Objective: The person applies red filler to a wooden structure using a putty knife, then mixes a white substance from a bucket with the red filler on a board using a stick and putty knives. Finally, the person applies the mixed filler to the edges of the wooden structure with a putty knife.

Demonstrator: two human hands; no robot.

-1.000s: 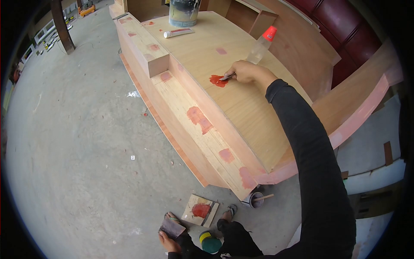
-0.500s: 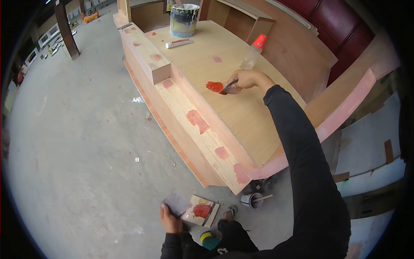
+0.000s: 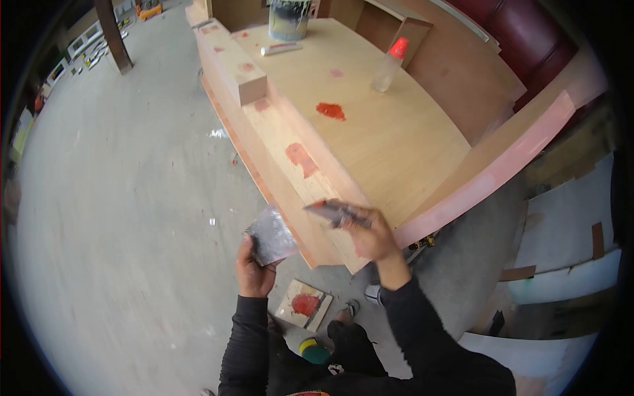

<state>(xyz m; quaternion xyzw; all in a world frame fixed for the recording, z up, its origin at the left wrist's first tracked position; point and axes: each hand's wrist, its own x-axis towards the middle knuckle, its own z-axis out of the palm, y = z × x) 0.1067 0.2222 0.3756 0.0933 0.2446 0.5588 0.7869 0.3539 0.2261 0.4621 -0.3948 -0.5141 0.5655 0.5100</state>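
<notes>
My left hand grips a flat grey metal sheet by its near edge, held out beside the wooden structure. My right hand is closed around a putty knife, somewhat blurred, with red paste on its blade. The knife is above the structure's stepped wooden ledge, its tip pointing toward the metal sheet but apart from it. A wet red paste patch lies on the pale plywood top. Dried pinkish patches mark the ledge.
On the plywood stand a clear bottle with a red cap, a white tube and a paint-stained bucket. A board with red paste lies on the concrete floor by my feet, near a can.
My right hand has pulled back from the red patch toward me with the putty knife. My left hand has raised the metal sheet up beside the ledge. The view has shifted slightly.
</notes>
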